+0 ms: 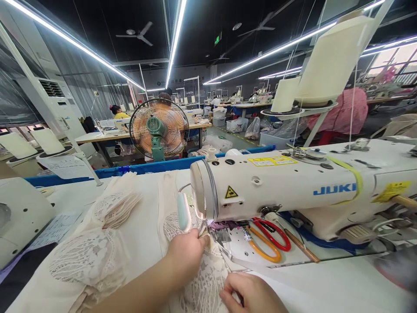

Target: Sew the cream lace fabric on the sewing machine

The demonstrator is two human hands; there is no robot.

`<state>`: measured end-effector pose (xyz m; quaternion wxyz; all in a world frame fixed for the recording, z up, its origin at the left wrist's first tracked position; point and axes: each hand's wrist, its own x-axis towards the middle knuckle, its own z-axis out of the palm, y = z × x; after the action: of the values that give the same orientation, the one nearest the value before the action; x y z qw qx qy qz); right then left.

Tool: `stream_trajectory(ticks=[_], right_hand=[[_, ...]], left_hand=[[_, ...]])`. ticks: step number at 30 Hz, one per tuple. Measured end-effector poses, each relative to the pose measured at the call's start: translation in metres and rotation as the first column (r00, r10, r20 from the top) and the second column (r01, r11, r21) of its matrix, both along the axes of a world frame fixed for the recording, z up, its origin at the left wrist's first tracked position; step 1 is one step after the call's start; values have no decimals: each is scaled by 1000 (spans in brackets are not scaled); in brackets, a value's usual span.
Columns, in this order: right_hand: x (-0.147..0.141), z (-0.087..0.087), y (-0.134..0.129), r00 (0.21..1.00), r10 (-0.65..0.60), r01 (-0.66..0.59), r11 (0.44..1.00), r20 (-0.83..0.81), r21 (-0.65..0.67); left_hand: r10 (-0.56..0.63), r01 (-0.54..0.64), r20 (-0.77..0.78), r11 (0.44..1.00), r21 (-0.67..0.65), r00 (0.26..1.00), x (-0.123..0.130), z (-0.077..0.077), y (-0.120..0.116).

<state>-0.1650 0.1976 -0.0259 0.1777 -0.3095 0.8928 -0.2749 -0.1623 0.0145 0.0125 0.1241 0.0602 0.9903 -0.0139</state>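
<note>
A beige lace fabric [208, 282] lies under the head of a white sewing machine [273, 187]. My left hand [187, 252] is closed in a pinch on the fabric just in front of the lit needle area; the needle itself is hidden. Lower down, the curled fingers of my right hand [252, 293] close at the lace's right edge. Something dark shows inside that hand, too small to make out. Red-handled scissors [283, 237] and an orange-handled tool [270, 256] rest on the machine bed, right of the needle.
Stacked lace pieces [117, 208] and more lace [87, 256] lie to the left. Another machine [19, 221] stands at the left edge. Thread cones [332, 61] rise at right. A fan [158, 128] and a blue cloth trough [150, 167] are beyond the table; people sit farther back.
</note>
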Motion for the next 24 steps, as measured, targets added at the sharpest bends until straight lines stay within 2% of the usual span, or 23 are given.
stream_trajectory(ticks=[7, 18, 24], right_hand=[[-2, 10, 0, 1000, -10, 10, 1000, -5, 1], [-3, 12, 0, 999, -30, 30, 999, 10, 17], [-6, 7, -1, 998, -54, 54, 999, -16, 5]], left_hand=[[24, -24, 26, 1000, 2, 999, -6, 6, 4], [53, -54, 42, 998, 27, 998, -7, 4, 3], [86, -88, 35, 995, 43, 996, -11, 1, 2]])
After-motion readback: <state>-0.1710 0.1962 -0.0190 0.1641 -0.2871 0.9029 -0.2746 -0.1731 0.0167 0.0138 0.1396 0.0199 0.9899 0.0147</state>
